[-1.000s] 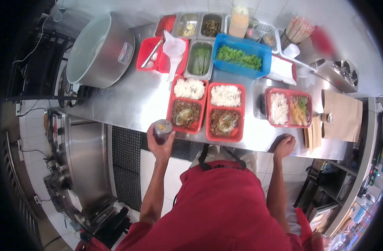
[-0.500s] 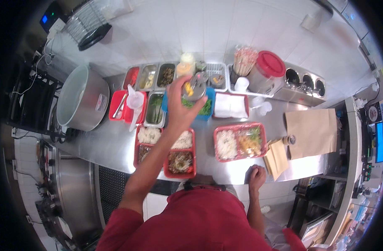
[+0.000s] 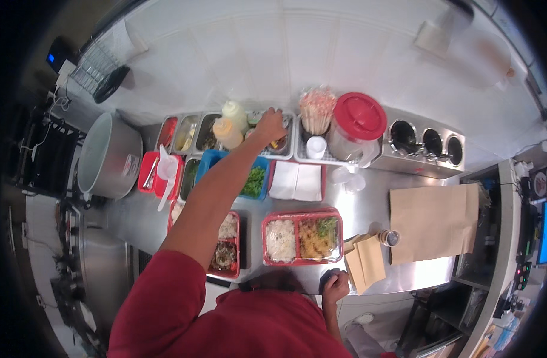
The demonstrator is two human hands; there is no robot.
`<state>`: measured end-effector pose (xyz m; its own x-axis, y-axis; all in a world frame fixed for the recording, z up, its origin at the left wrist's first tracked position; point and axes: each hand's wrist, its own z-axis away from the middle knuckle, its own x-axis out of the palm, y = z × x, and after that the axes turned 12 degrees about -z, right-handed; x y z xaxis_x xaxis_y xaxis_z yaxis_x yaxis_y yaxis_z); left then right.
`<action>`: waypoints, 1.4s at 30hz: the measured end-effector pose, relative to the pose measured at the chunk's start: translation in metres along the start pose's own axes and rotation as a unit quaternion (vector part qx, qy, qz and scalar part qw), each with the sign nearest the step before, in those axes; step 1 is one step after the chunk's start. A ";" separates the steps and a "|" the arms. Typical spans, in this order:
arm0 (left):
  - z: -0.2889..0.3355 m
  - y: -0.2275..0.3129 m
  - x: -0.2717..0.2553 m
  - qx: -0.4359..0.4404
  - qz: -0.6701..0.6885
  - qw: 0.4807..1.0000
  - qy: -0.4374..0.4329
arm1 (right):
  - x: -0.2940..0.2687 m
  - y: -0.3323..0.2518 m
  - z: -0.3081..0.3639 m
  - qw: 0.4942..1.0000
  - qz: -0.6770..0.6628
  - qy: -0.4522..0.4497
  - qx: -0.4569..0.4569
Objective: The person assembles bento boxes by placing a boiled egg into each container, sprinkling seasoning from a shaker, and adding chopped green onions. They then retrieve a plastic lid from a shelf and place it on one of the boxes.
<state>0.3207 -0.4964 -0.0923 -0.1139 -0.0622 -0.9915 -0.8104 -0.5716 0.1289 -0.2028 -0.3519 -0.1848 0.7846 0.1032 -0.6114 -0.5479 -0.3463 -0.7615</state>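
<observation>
Head view: left hand (image 3: pixel 271 126) is at jar basket (image 3: pixel 292 132); blue tub (image 3: pixel 263 165) holds greens (image 3: pixel 255 181).

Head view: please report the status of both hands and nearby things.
Left hand at white rectangular plastic basket, grip hidden. Right hand curled at edge of silver metal counter. Left forearm crosses above blue rectangular plastic tub.

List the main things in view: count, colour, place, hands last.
Pot: 1, silver, far left
Squeeze bottles: 2, cream and peach, rear
Jar: at least 1, yellow-marked, rear
Greens tub: 1, blue, centre-left
Lidded container: 1, red-topped, rear
Steel holder: 1, silver, rear right
Lidded meal box: 1, red, front
Open meal box: at least 1, red, front
Paper bag: 1, brown, right
Left hand: 1, bare, rear
Right hand: 1, bare, front
</observation>
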 end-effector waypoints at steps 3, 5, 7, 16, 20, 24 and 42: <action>-0.003 -0.003 -0.009 0.054 -0.058 0.996 -0.043 | -0.002 0.003 0.005 1.000 0.005 -0.019 0.006; 0.014 -0.006 -0.031 0.069 -0.027 0.996 0.050 | -0.002 0.006 0.006 1.000 0.005 -0.023 0.011; 0.053 -0.009 -0.059 0.110 0.055 0.983 0.136 | -0.004 0.007 0.005 1.000 -0.018 -0.014 0.002; 0.364 -0.080 -0.122 -0.089 0.060 0.981 0.161 | -0.042 -0.014 -0.014 0.937 -0.266 -0.189 0.124; 0.478 -0.128 -0.077 -0.270 -0.027 0.952 0.144 | -0.040 -0.039 0.002 0.929 -0.296 -0.138 0.175; 0.545 -0.175 -0.023 -0.426 0.083 0.894 0.115 | -0.032 -0.074 0.028 0.942 -0.216 -0.210 0.150; 0.572 -0.216 0.033 -0.421 0.687 0.587 0.077 | 0.116 -0.196 0.123 0.843 -0.375 -0.277 0.269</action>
<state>0.1632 0.0930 -0.1440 -0.2223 -0.9741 0.0423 0.5636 -0.0930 0.8208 -0.0402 -0.1569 -0.1331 0.7948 0.5754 0.1928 -0.1269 0.4683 -0.8744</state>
